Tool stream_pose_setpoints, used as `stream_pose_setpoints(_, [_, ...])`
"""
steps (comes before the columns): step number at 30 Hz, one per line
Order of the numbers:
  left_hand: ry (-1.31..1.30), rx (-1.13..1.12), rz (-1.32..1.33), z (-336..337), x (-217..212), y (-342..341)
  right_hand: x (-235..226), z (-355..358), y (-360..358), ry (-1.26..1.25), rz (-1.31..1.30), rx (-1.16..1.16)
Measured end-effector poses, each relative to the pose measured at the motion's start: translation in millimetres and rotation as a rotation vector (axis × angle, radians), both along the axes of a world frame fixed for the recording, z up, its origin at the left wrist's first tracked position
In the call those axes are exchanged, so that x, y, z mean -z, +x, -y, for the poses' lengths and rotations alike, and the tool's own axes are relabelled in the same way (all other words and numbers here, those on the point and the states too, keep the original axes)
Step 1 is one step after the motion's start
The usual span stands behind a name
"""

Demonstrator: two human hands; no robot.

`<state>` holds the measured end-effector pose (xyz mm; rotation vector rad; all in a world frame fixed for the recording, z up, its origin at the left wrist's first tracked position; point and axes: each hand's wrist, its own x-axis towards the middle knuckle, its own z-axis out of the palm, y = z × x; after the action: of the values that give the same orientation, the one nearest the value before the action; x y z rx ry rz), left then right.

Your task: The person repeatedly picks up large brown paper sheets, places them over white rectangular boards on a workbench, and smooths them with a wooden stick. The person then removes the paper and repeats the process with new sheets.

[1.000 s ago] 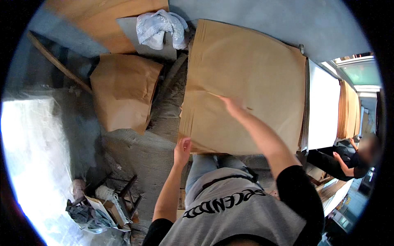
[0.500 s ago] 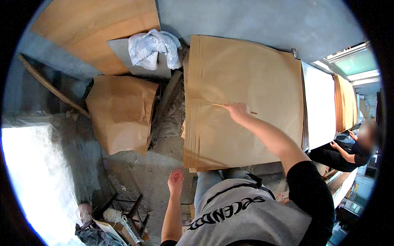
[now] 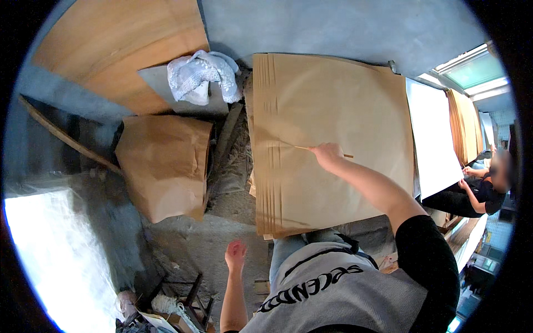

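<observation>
Holding a thin stick (image 3: 302, 147) flat on the stack (image 3: 333, 144) of brown sheets, the right hand (image 3: 326, 155) is closed around it near the stack's middle, the stick's tip pointing toward the stack's left edge, where the sheet edges lie fanned in steps. The left hand (image 3: 236, 254) hangs open and empty below the stack's lower left corner, holding nothing and well clear of the sheets. To do this well, I judge the stick should stay low and nearly flat so it slides over the top sheet without creasing or tearing it, with light, even pressure from the wrist. Bringing the free hand up to pin the stack's near edge would likely keep the fanned sheets from slipping. Left of the stack lie a crumpled paper bag (image 3: 164, 166) and, farther up, a white cloth (image 3: 202, 75); right of it, a white sheet (image 3: 436, 139) and another person (image 3: 488, 186)
</observation>
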<state>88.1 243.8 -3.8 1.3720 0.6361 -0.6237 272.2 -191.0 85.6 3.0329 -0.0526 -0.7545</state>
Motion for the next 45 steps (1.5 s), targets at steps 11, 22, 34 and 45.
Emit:
stream_pose_setpoints(11, [-0.098,0.132,-0.057,100.6,-3.2,77.2,29.0,-23.3,-2.0,0.337,0.350,0.018])
stream_pose_setpoints(22, [0.189,0.214,0.050,117.5,13.1,84.0,-2.2,-56.0,27.9,0.209,0.020,0.171])
stream_pose_setpoints(34, [0.015,0.149,-0.081,122.3,-3.3,90.6,-2.2,-82.5,39.0,0.136,0.064,0.061])
stream_pose_setpoints(45, [-0.124,-0.017,-0.200,115.5,25.7,80.3,-20.3,-50.8,11.1,0.112,-0.018,0.094])
